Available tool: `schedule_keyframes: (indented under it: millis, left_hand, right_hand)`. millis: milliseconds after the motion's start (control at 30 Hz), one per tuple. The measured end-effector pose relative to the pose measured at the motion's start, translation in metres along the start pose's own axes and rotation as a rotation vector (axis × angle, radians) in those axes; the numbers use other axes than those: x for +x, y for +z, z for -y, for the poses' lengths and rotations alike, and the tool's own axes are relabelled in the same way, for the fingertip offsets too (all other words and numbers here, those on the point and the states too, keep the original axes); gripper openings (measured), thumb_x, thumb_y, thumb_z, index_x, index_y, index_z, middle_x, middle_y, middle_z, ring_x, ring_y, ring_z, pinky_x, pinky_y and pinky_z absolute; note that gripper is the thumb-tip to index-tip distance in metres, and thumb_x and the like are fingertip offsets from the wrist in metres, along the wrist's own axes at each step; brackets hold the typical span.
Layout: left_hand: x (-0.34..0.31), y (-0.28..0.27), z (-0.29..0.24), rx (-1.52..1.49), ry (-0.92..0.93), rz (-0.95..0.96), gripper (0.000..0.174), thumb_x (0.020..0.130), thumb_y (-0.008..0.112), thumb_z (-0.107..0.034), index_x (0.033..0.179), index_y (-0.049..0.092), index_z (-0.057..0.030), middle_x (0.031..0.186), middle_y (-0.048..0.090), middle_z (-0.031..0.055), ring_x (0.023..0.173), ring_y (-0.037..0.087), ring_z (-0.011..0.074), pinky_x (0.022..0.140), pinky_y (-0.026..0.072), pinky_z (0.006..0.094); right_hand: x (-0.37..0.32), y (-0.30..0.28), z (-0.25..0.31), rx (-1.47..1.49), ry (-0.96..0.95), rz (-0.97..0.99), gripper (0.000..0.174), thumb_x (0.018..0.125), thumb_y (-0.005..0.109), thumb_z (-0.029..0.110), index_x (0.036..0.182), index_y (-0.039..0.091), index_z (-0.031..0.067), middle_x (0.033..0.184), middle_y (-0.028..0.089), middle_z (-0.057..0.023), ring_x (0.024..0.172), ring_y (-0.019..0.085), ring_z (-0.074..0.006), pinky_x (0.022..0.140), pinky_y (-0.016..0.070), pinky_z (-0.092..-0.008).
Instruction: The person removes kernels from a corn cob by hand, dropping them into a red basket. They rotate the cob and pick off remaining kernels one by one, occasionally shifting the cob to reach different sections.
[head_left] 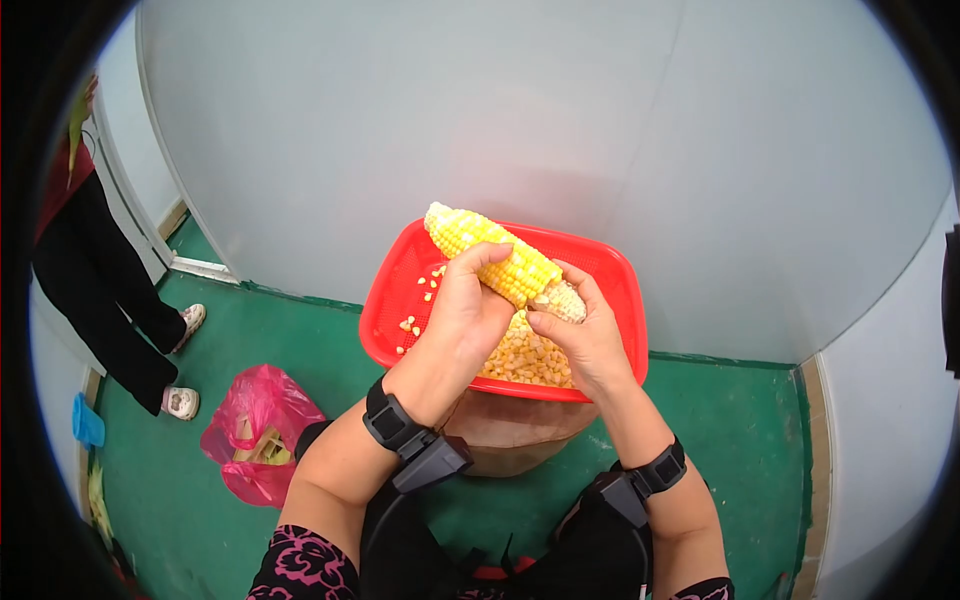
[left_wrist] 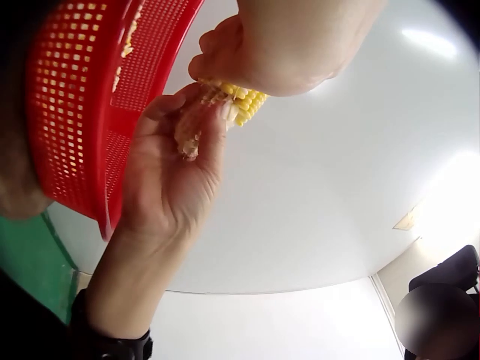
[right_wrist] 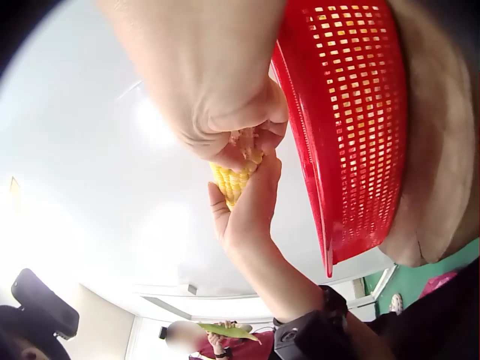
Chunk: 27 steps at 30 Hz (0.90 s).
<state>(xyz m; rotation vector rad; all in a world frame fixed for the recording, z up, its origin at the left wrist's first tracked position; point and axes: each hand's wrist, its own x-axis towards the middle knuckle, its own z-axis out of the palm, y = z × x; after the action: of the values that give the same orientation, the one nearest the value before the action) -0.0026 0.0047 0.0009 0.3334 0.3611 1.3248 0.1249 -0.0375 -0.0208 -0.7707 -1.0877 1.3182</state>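
Observation:
A yellow corn cob (head_left: 490,247) is held slantwise over a red basket (head_left: 638,330), its lower right end stripped to pale cob. My left hand (head_left: 468,310) grips the kernel-covered part from below, thumb on top. At the stripped end, my right hand (head_left: 590,345) has its fingers and thumb round the cob beside the edge of the kernels. Loose kernels (head_left: 528,358) lie heaped in the basket. In the left wrist view the right hand (left_wrist: 176,172) holds the bare end; in the right wrist view the left hand (right_wrist: 251,206) holds the yellow part (right_wrist: 231,182).
The basket rests on a brown bag-like support (head_left: 510,440). A pink plastic bag (head_left: 262,400) with husks stands on the green floor at the left. Beyond it stands a person in black trousers (head_left: 100,270), holding a green cob (right_wrist: 229,331). A grey wall (head_left: 560,120) is behind the basket.

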Motion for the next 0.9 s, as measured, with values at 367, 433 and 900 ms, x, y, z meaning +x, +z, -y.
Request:
schedule_keyframes:
  millis: [367,433,900]
  left_hand:
    - [0.011,0.007,0.003,0.008,-0.003,-0.014,0.032,0.073,0.052,0.001,0.103,0.042,-0.0038,0.100,0.047,0.0090,0.097,0.048,0.0251,0.092,0.0377,0.0432]
    - [0.010,0.010,0.004,0.009,0.015,-0.031,0.032,0.073,0.053,0.001,0.103,0.042,-0.0036,0.099,0.048,0.0088,0.097,0.048,0.0244,0.092,0.0380,0.0421]
    - [0.002,0.003,0.008,0.058,0.097,0.041,0.030,0.071,0.053,0.002,0.100,0.046,-0.0026,0.098,0.050,0.0077,0.095,0.049,0.0219,0.092,0.0368,0.0372]
  right_hand:
    - [0.014,-0.011,0.010,0.032,0.115,-0.067,0.049,0.079,0.064,0.012,0.123,0.042,0.0045,0.110,0.052,-0.0047,0.095,0.053,-0.0108,0.079,0.0457,-0.0256]
    - [0.013,-0.012,0.009,-0.013,0.086,-0.046,0.050,0.078,0.064,0.008,0.123,0.042,0.0039,0.111,0.051,-0.0058,0.096,0.052,-0.0115,0.080,0.0455,-0.0258]
    - [0.008,-0.009,0.010,0.160,0.183,-0.080,0.040,0.088,0.052,0.030,0.120,0.047,0.0060,0.107,0.055,-0.0033,0.094,0.055,-0.0138,0.078,0.0452,-0.0302]
